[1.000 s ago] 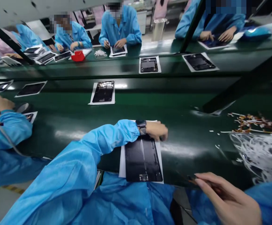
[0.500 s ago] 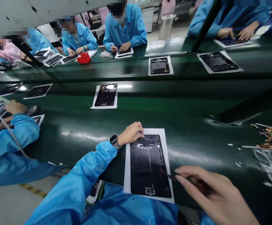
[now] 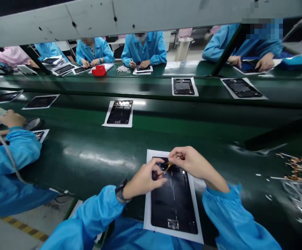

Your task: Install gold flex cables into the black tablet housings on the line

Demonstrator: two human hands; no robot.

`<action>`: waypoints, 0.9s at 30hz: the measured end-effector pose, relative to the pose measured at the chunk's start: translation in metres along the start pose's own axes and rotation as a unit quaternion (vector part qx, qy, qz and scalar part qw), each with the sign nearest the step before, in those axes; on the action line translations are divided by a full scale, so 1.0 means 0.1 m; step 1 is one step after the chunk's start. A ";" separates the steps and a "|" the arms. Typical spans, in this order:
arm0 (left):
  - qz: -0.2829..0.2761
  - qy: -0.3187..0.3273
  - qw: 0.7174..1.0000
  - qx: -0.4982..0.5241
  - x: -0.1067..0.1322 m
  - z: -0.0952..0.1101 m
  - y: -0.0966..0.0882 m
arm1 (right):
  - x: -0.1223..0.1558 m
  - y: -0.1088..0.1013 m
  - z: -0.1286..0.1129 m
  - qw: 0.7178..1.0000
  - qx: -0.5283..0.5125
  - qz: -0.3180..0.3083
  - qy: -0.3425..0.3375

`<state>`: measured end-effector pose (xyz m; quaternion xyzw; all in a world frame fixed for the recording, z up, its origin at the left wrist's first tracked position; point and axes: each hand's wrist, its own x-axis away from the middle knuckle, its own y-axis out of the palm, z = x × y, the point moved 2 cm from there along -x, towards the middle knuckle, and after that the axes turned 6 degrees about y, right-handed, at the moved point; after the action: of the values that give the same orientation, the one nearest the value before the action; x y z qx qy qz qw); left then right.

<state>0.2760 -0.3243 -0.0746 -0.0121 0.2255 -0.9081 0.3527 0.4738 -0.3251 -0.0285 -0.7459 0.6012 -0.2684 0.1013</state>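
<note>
Black tablet panel (image 3: pixel 173 198) on white sheet (image 3: pixel 148 211); dark green belt (image 3: pixel 93 152); blue sleeves (image 3: pixel 226 218); red box (image 3: pixel 99 70).

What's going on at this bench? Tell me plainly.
A person in a blue coat works on an opened tablet lying on a white sheet on the green conveyor belt. Their left hand and right hand meet over its top end, pinching a small orange strip between them. Co-workers in blue coats handle similar tablets alongside and across the belt.

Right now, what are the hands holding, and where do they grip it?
A thin orange strip, pinched at its ends between the left hand and the right hand, above the black panel.
</note>
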 end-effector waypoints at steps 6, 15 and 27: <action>0.066 0.104 0.918 -0.376 0.30 -0.12 0.16 | -0.53 0.35 0.29 0.992 0.119 -0.037 0.033; 0.056 0.143 0.882 -0.446 0.31 -0.23 0.20 | -0.77 0.56 0.31 0.973 0.211 -0.039 0.078; 0.035 0.159 0.909 -0.383 0.40 -0.26 0.20 | -0.78 0.47 0.18 0.916 0.387 -0.032 0.105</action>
<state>0.2539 -0.3527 -0.1123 0.0064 0.6097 -0.7288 0.3117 0.4331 -0.2662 -0.0880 -0.6347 0.4333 -0.5602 0.3091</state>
